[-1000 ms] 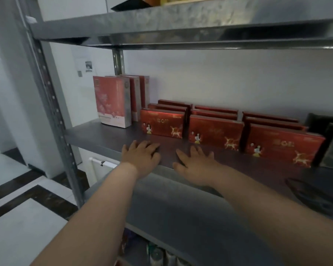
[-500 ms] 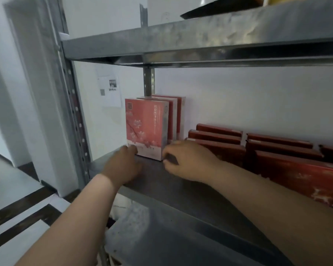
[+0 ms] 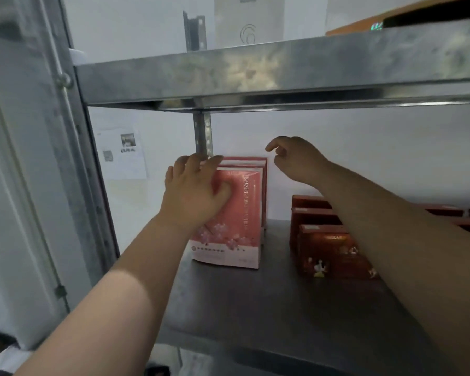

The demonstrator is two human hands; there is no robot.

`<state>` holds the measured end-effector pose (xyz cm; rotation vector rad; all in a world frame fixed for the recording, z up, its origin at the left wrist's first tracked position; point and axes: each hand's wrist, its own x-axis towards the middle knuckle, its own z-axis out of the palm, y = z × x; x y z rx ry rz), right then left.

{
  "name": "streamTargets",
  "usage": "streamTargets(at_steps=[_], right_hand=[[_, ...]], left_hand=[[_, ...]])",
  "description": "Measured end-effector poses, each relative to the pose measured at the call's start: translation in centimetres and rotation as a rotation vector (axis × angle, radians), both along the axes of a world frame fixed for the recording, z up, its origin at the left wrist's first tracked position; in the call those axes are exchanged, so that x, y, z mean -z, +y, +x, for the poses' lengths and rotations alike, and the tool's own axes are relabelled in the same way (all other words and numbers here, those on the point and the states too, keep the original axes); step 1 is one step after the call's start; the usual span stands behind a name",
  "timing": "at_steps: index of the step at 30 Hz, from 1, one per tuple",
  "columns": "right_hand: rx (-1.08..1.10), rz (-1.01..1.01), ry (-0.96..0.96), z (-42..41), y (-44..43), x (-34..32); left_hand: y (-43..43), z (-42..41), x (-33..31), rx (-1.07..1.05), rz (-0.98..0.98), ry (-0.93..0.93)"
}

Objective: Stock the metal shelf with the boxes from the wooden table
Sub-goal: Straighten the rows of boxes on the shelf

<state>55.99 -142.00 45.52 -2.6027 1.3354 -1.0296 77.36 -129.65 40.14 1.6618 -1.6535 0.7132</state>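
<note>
Three tall pink boxes (image 3: 236,213) stand upright, one behind another, at the back left of the metal shelf (image 3: 255,308). My left hand (image 3: 196,191) grips the front pink box at its upper left: the fingers lie over the top edge and the thumb presses its front face. Just above and right of the pink boxes hovers my right hand (image 3: 296,158), fingers loosely curled, holding nothing and touching no box. Rows of low dark red boxes (image 3: 331,251) stand to the right, partly hidden by my right forearm.
The upper shelf board (image 3: 255,74) hangs close above my hands. The shelf's steel corner post (image 3: 73,185) rises at the left, a rear post (image 3: 202,137) behind the pink boxes. A paper notice (image 3: 122,153) is stuck on the white wall.
Both hands rose from the shelf's front edge to the pink boxes. The left hand took hold of the front box; the right hand lifted off it to above the stack. The view moved closer and left.
</note>
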Motion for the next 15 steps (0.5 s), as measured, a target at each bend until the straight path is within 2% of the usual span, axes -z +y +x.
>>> streamTargets(at_steps=[3, 8, 15], right_hand=[[-0.078, 0.1, 0.0, 0.5, -0.2, -0.8], [-0.215, 0.322, -0.092, 0.4, -1.1, -0.9], [-0.325, 0.384, -0.16, 0.2, -1.7, -0.1]], left_hand=[[-1.3, 0.5, -0.3, 0.051, 0.081, 0.055], [-1.5, 0.0, -0.3, 0.144, 0.089, 0.205], [-1.2, 0.2, -0.6, 0.132, 0.114, 0.218]])
